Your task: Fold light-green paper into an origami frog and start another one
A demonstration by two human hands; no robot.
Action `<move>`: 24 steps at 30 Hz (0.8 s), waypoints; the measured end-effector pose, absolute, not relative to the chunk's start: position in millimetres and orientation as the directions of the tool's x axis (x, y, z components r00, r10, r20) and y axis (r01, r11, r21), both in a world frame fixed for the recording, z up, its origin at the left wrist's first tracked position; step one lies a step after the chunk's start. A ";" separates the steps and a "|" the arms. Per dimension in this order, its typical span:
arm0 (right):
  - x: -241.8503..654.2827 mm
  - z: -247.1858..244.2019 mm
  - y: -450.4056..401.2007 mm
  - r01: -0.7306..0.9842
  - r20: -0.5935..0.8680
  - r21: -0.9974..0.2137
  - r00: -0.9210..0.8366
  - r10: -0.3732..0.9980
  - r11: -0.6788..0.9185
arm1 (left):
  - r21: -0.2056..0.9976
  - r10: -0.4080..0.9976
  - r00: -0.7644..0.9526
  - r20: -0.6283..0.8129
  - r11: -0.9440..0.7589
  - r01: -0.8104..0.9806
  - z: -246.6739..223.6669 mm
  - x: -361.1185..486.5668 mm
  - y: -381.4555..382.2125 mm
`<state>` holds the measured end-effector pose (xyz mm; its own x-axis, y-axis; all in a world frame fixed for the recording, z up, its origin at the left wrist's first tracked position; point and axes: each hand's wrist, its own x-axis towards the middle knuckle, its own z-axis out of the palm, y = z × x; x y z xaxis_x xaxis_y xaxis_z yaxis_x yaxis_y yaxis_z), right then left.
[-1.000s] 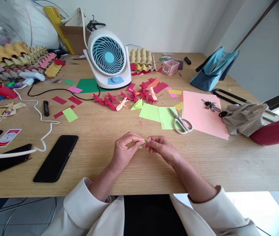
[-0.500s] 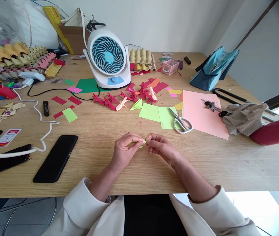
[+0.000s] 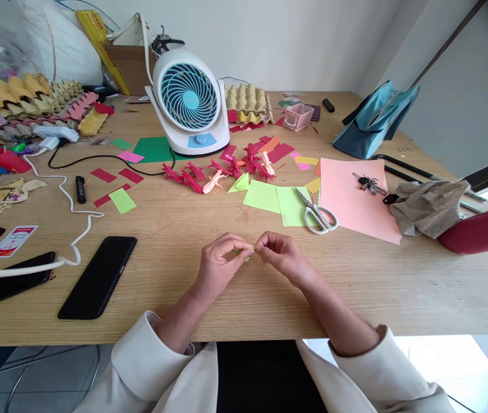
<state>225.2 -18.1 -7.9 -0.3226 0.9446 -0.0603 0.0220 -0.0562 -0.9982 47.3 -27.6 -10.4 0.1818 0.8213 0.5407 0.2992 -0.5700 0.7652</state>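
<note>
My left hand (image 3: 223,261) and my right hand (image 3: 281,257) meet fingertip to fingertip above the wooden table (image 3: 170,252). Both pinch a small green paper piece (image 3: 248,258), mostly hidden by the fingers. Beyond them lie light green sheets (image 3: 262,195), with white-handled scissors (image 3: 317,213) resting on one. A folded green piece (image 3: 240,183) sits beside a row of crumpled red paper shapes (image 3: 190,176). One pale pink shape (image 3: 213,182) lies among these.
A white fan (image 3: 190,103) stands at the back. Left are phones (image 3: 97,278), a white cable (image 3: 73,212) and egg trays (image 3: 7,94). Right are a pink sheet (image 3: 351,201) under keys (image 3: 370,184), a blue bag (image 3: 373,123) and a red bottle (image 3: 480,229).
The fingers of my right hand have shifted slightly and curled in more at the paper. My left hand stays nearly in place. Less of the green paper shows between the fingertips.
</note>
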 end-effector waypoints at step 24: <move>229.7 1.8 -20.5 0.182 -0.035 -0.983 -0.336 0.941 0.029 | 0.670 0.798 0.275 0.536 -0.600 0.438 -12.6 47.9 -30.6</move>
<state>229.7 -20.5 1.8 -0.3361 0.9412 -0.0346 0.1819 0.0288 -0.9829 47.9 -30.6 -12.6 0.2745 0.7985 0.5358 0.4377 -0.5999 0.6697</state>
